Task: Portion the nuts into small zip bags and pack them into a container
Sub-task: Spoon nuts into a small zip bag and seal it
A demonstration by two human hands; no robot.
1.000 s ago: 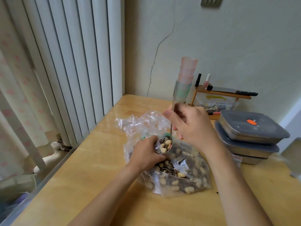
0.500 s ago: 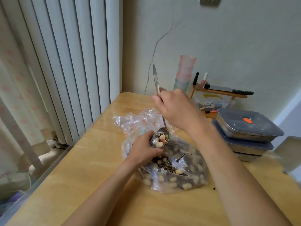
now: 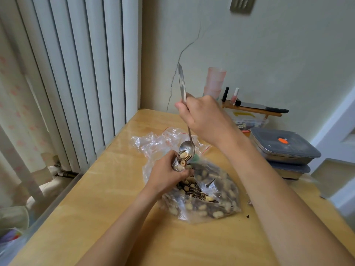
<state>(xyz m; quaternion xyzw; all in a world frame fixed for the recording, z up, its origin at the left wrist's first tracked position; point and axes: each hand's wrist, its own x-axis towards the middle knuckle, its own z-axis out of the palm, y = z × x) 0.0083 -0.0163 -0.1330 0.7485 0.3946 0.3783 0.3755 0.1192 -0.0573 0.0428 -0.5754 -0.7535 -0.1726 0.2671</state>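
A light wooden table (image 3: 99, 189) stands in the corner of a room. Along its left edge hang white vertical blind slats (image 3: 76, 73), with a pale floral curtain (image 3: 17, 112) further left. The cream plastered wall (image 3: 269, 54) behind the far edge has a long thin crack (image 3: 180, 60). Near the far right corner stands a stack of translucent pink plastic cups (image 3: 215, 81). Beside it a small wooden rack (image 3: 249, 110) carries a black nail-polish bottle (image 3: 225, 94), a pink nail-polish bottle (image 3: 235, 96) and a black-handled knife (image 3: 265, 108). A clear plastic box of small items (image 3: 249, 121) sits under the rack.
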